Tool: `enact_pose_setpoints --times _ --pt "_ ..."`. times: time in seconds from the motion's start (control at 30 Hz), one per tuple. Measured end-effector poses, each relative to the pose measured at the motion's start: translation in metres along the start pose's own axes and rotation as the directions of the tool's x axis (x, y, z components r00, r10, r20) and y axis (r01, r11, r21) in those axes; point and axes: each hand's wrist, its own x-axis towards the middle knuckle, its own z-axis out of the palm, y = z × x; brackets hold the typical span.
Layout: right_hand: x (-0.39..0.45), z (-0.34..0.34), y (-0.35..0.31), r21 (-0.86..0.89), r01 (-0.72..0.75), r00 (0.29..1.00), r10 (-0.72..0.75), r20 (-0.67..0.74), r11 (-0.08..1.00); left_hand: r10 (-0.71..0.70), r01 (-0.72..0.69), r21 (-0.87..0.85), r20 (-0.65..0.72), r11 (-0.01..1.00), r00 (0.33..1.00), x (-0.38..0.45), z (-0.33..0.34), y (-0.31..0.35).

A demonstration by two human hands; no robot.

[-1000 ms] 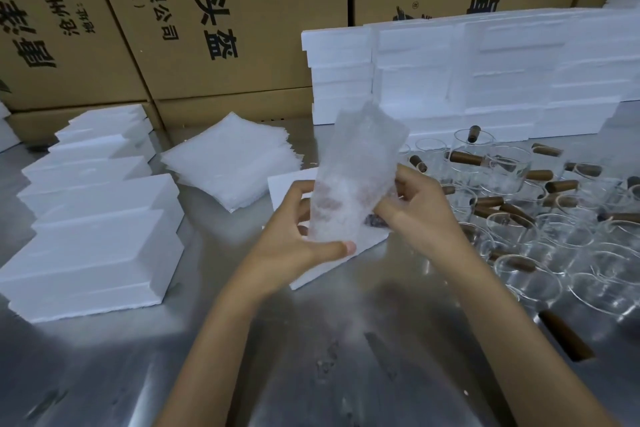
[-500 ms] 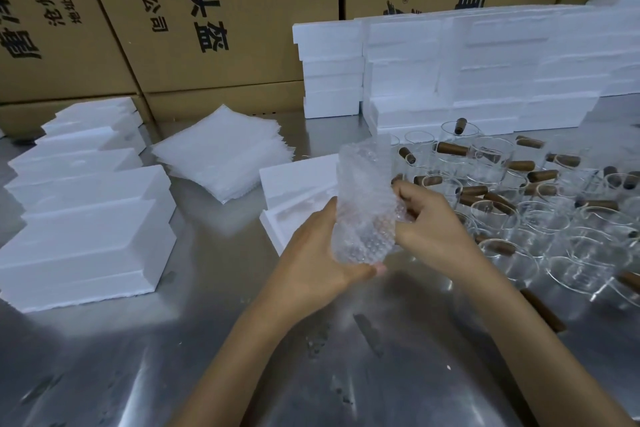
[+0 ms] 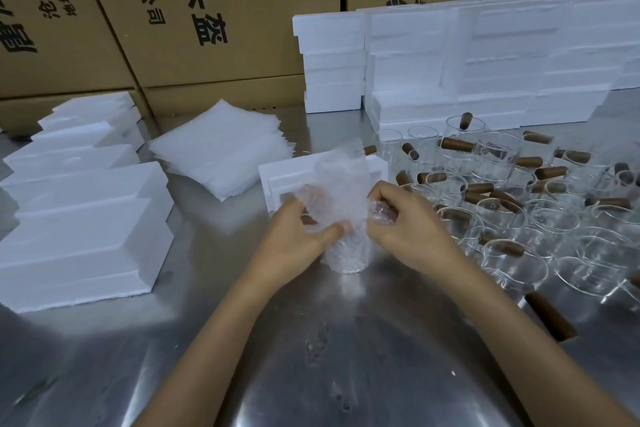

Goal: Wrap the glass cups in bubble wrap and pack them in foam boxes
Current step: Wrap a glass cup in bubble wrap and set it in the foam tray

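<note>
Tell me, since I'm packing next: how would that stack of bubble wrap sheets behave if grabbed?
The stack of bubble wrap sheets probably feels very light and floppy: its edges look ragged and fanned. Grabbed from the top, single sheets would likely slide off rather than lifting together.

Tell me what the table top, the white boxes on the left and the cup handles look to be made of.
Table top: likely stainless steel, brushed, judging by its grey sheen and blurred reflections.
White boxes: expanded foam, matte, with grainy, slightly crumbly edges.
Cup handles: brown, matte cylinders, probably wood, though the grain is too small to confirm; the cups themselves are clear glass.
</note>
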Motion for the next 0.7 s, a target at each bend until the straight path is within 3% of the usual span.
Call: enact_pose_setpoints --times 0.13,0.27,0.33,0.43,0.5,0.6,0.7 --pt "-0.007 0.003 -0.004 0.103 0.078 0.996 -0.074 -0.042 0.992 0.093 -0.093 -0.027 0.004 0.995 0.996 0.0 0.011 0.003" --pt "-0.016 0.002 -0.007 0.131 0.16 0.987 -0.155 -0.048 0.978 0.062 -0.06 0.122 -0.014 0.991 0.998 0.006 0.022 0.001" --pt "-0.017 0.004 -0.005 0.045 0.19 0.982 -0.19 -0.007 0.981 0.016 -0.01 0.118 -0.043 0.993 0.999 0.01 0.022 0.001" --pt "-0.015 0.009 -0.002 -0.107 0.169 0.985 -0.163 0.06 0.98 0.079 -0.08 0.171 0.014 0.982 0.997 0.006 0.016 -0.001" --pt "-0.015 0.01 0.0 -0.18 0.162 0.987 -0.155 0.048 0.97 0.077 -0.066 0.161 -0.063 0.985 0.995 0.003 0.012 -0.001" --pt "-0.016 0.013 -0.002 -0.244 0.156 0.988 -0.152 0.032 0.957 0.209 -0.199 0.087 -0.136 0.976 0.968 -0.003 0.009 0.002" --pt "-0.016 0.015 -0.004 -0.306 0.177 0.984 -0.175 0.036 0.935 0.357 -0.345 0.168 -0.042 0.923 0.933 -0.007 0.008 0.004"
